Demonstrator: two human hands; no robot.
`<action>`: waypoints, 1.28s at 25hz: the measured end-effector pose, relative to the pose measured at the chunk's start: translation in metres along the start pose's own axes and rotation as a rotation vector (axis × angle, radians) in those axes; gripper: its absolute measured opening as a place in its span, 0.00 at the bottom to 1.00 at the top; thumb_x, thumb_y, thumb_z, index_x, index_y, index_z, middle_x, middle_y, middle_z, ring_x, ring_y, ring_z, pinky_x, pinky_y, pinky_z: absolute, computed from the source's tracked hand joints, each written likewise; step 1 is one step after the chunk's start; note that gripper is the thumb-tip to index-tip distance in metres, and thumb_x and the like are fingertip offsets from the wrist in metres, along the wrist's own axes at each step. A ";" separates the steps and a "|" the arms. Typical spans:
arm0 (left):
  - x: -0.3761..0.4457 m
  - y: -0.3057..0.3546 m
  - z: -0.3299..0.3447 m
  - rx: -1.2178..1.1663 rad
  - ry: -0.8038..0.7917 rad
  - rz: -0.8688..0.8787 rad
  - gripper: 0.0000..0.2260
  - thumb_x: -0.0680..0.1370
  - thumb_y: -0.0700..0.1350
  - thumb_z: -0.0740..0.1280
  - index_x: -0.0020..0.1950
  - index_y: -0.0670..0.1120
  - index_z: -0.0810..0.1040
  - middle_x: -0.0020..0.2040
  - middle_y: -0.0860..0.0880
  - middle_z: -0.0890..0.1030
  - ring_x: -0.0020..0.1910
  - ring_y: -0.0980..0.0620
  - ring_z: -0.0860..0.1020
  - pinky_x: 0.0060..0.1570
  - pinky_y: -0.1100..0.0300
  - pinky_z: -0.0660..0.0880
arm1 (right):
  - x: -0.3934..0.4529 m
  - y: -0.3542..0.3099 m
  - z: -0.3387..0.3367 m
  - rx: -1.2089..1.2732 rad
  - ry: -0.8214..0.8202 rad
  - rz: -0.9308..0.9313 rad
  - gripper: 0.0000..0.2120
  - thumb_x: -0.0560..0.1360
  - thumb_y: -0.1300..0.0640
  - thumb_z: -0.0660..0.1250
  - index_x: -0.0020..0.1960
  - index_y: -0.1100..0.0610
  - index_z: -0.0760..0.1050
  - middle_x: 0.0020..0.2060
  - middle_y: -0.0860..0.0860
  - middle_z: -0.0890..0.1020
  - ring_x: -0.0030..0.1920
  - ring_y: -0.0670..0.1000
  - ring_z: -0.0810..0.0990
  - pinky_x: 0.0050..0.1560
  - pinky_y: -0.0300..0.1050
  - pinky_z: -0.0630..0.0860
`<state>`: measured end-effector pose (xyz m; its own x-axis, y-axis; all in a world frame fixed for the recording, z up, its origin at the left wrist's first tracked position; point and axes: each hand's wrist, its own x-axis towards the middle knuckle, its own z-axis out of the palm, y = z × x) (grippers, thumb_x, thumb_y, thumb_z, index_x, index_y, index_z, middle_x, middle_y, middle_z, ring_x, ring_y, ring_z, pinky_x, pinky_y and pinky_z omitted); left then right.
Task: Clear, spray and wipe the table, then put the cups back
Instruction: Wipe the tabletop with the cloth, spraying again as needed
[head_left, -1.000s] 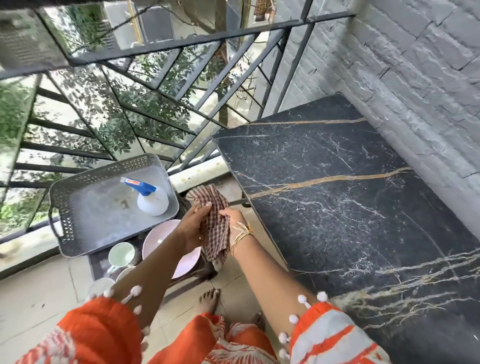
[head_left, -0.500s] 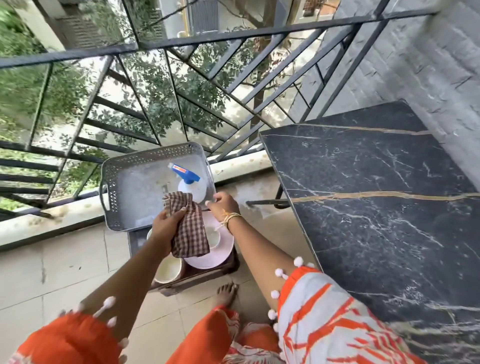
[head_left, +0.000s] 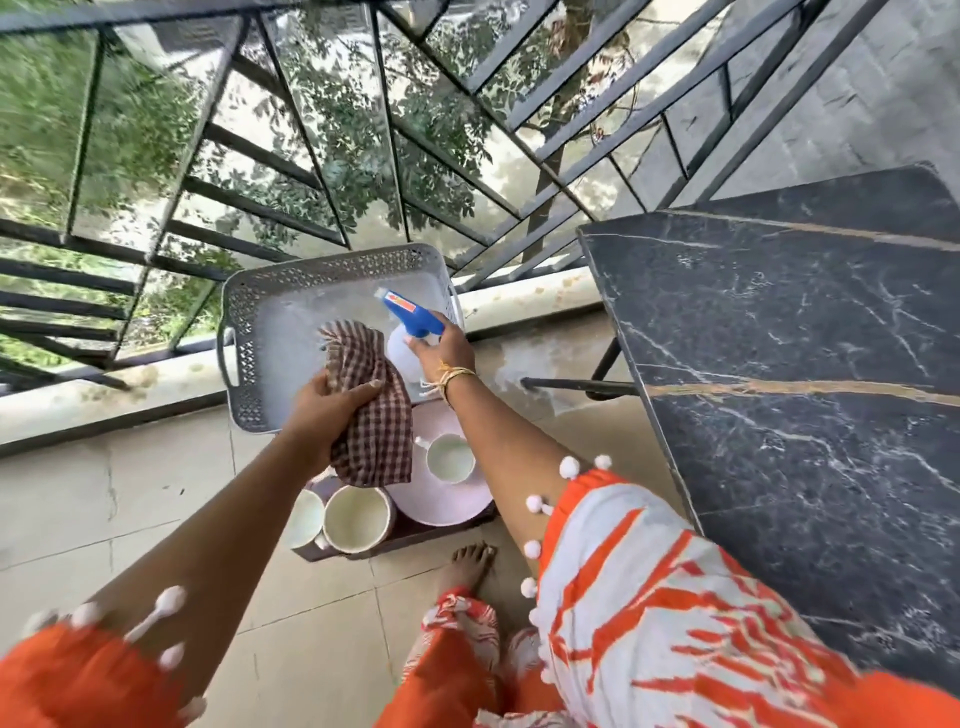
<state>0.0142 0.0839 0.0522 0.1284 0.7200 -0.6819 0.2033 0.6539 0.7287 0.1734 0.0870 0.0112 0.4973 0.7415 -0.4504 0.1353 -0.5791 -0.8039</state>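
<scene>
Head cam: left hand (head_left: 332, 410) had its grip bunched around the checked cloth (head_left: 371, 415), dead centre. Right hand (head_left: 441, 353) had its grip wrapped on the spray bottle (head_left: 410, 332) in the grey tray (head_left: 260, 338), at 12 o'clock. Cups (head_left: 358, 517) sat just below the cloth, at 6 o'clock; black marble table (head_left: 805, 389) at 3 o'clock.

Blue-headed spray bottle (head_left: 410, 332) in tray, checked cloth (head_left: 371, 415) bunched, cups (head_left: 357, 517) upright
</scene>
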 end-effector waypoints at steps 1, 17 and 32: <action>-0.002 0.003 0.003 0.011 0.001 0.020 0.19 0.70 0.40 0.76 0.60 0.42 0.77 0.52 0.40 0.83 0.50 0.41 0.83 0.52 0.43 0.80 | -0.006 -0.002 -0.006 0.042 0.012 0.018 0.19 0.71 0.58 0.73 0.61 0.61 0.77 0.55 0.61 0.82 0.56 0.60 0.80 0.56 0.50 0.74; -0.109 0.042 0.187 0.089 -0.182 0.124 0.08 0.72 0.33 0.69 0.49 0.42 0.78 0.43 0.43 0.82 0.40 0.45 0.80 0.41 0.58 0.77 | -0.151 0.016 -0.255 0.182 0.326 0.099 0.13 0.61 0.44 0.63 0.35 0.54 0.69 0.31 0.49 0.72 0.38 0.53 0.71 0.39 0.44 0.66; -0.287 -0.087 0.303 0.051 -0.207 0.155 0.10 0.73 0.39 0.71 0.54 0.46 0.77 0.46 0.48 0.80 0.41 0.53 0.77 0.41 0.61 0.73 | -0.327 0.180 -0.438 0.582 0.134 0.193 0.03 0.74 0.56 0.68 0.44 0.54 0.75 0.39 0.52 0.78 0.33 0.45 0.79 0.29 0.37 0.73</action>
<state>0.2536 -0.2494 0.1658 0.3564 0.7447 -0.5643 0.2137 0.5229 0.8251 0.4105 -0.4086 0.1837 0.5748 0.5706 -0.5866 -0.4378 -0.3912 -0.8095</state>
